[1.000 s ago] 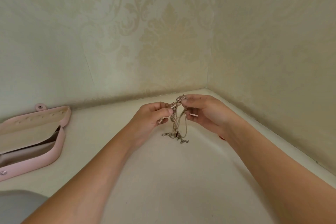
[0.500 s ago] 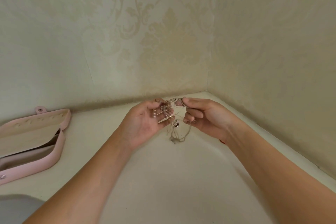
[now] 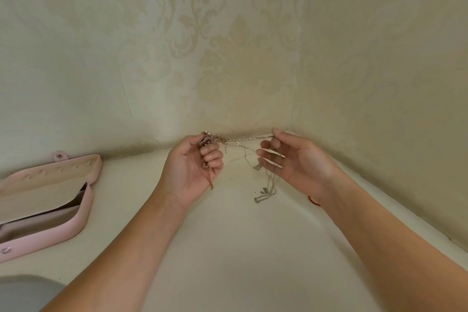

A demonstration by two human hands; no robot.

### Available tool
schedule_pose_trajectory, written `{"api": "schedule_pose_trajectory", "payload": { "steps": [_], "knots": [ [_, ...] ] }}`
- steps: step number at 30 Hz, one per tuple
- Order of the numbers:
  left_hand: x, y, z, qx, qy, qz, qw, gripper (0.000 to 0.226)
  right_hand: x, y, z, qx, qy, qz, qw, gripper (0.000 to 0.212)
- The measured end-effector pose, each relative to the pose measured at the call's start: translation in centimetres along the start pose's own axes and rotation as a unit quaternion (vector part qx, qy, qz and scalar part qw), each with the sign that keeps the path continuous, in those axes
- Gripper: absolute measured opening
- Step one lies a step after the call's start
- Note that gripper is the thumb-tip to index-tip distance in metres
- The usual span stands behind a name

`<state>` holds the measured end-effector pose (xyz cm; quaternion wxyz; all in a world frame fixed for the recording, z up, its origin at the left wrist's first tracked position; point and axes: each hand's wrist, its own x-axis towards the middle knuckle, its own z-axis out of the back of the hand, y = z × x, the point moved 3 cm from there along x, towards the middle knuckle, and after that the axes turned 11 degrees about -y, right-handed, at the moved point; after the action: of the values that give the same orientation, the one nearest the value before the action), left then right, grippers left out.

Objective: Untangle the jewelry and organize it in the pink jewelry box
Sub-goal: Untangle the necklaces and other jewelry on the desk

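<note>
Change: hands drawn well apart from a second ago, when held close together over a hanging bunch; one strand now pulled out nearly level between them.
Left hand (image 3: pixel 192 170): fingers curled round the knotted clump of tangled chains (image 3: pixel 210 139), with a gold end hanging below the palm.
Right hand (image 3: pixel 301 162): thumb and forefinger pinching the far end of the stretched strand (image 3: pixel 249 138); other fingers spread, thin chains draped over them, and a silver pendant end (image 3: pixel 263 196) dangling close over the bench (image 3: pixel 228 248).
Meaning for the task: probably one chain being teased loose; knot still dense at the left, so untangling judged early.
Pink jewelry box (image 3: pixel 83 220): open on the bench at far left, well apart from both hands; no jewelry seen inside, interior only partly visible.
Surface: pale cream, smooth, fitted into a corner.
Room: cream damask wallpaper (image 3: pixel 228 45) on both walls meeting behind the hands.
</note>
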<state>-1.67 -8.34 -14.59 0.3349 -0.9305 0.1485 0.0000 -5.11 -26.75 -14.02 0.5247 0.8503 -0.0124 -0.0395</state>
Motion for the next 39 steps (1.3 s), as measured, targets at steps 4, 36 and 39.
{"api": "schedule_pose_trajectory", "payload": {
  "steps": [4,36,39],
  "knots": [
    [0.4,-0.4,0.6,0.030,-0.036,-0.016,0.999,0.019,-0.1,0.6,0.1,0.035,-0.027,0.003,0.999,0.033],
    [1.9,-1.3,3.6,0.517,-0.188,-0.326,0.769,0.018,-3.1,4.6,2.8,-0.655,-0.225,0.019,0.721,0.076],
    [1.7,-0.9,3.3,0.471,-0.178,-0.263,0.823,0.019,-2.6,5.2,4.2,-0.705,-0.250,0.023,0.664,0.035]
  ]
}}
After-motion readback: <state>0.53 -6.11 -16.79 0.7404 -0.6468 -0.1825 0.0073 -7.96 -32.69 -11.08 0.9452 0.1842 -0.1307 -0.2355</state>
